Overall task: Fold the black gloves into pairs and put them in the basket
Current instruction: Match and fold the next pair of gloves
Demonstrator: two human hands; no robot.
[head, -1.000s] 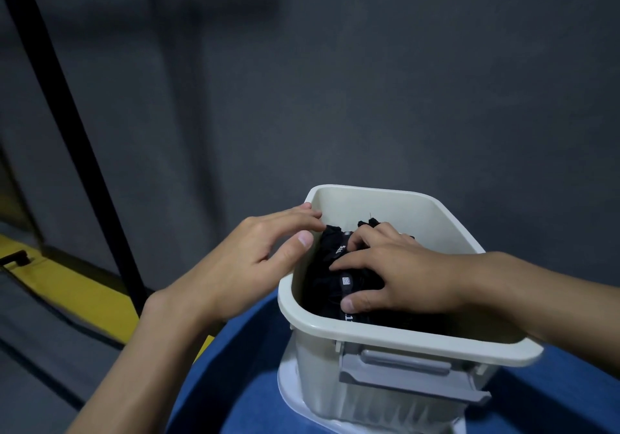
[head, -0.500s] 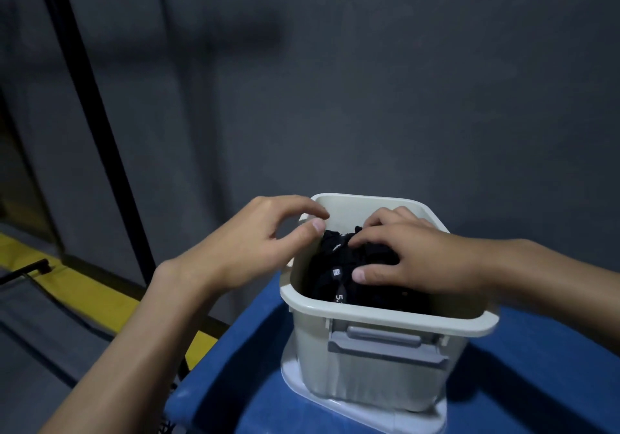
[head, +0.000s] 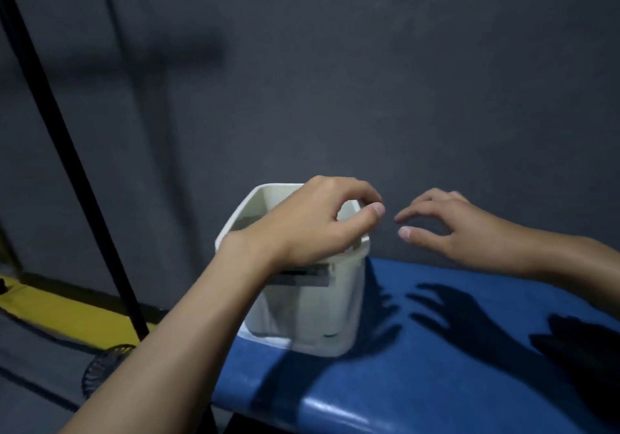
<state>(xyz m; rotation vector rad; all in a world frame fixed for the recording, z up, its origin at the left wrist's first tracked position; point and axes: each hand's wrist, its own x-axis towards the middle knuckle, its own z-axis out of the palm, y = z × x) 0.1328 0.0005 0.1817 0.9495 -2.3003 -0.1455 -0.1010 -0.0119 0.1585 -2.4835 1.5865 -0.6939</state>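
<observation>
No legible txt anywhere.

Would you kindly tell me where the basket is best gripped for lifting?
Probably the grey handle under the near rim of the basket, fingers hooking in from the front: it juts from the upright wall facing the camera. The left hand hides part of it.

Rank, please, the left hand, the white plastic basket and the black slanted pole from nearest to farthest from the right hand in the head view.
1. The left hand: just left of the right hand, fingertips nearly meeting.
2. The white plastic basket: under the left hand, at the blue table's left end.
3. The black slanted pole: far left, beyond the table.
</observation>
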